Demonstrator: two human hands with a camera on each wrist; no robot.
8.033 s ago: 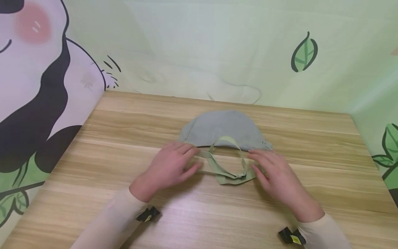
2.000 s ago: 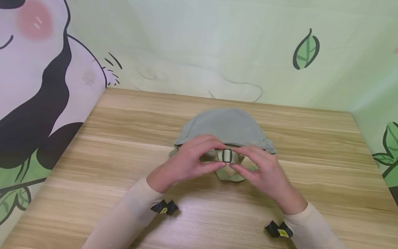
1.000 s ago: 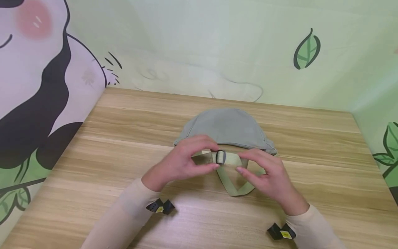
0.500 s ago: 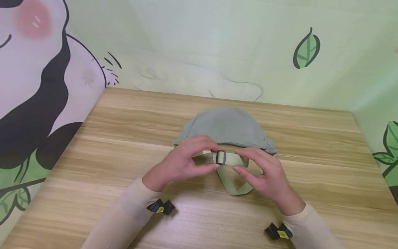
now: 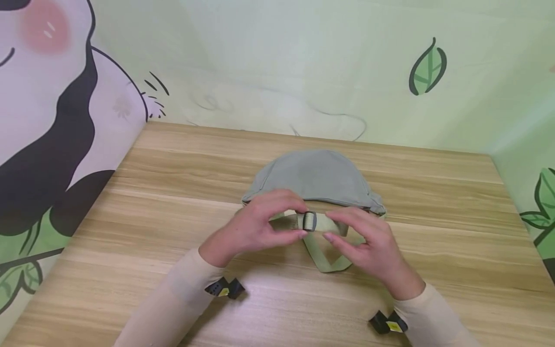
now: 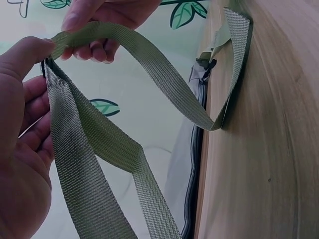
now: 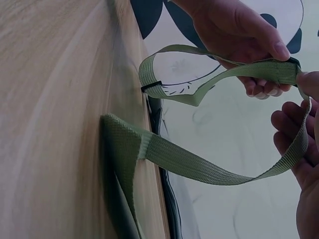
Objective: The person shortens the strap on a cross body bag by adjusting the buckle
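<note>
A grey waist bag [image 5: 316,173] lies on the table with its pale green webbing strap [image 5: 323,223] toward me. My left hand [image 5: 257,226] pinches a dark slider buckle [image 5: 309,221] on the strap between thumb and index finger. Just right of the buckle, my right hand [image 5: 373,246] pinches the strap by its edges. In the left wrist view the strap [image 6: 159,69] curves down to the table from the hands. Seen from the right wrist, a lower strap loop [image 7: 199,168] hangs beside a folded length, and the buckle is mostly hidden by fingers.
The wood-grain table [image 5: 195,164] carries the bag near its middle. A pale green backdrop [image 5: 269,62] with leaf drawings rises behind it, and a panda picture [image 5: 117,91] is at the left. Both wrists wear small black devices [image 5: 224,288].
Eight seconds ago the hands were apart on the strap; two seconds ago both were at the buckle. Since then the right hand shifted right, then slid slightly back left along the strap.
</note>
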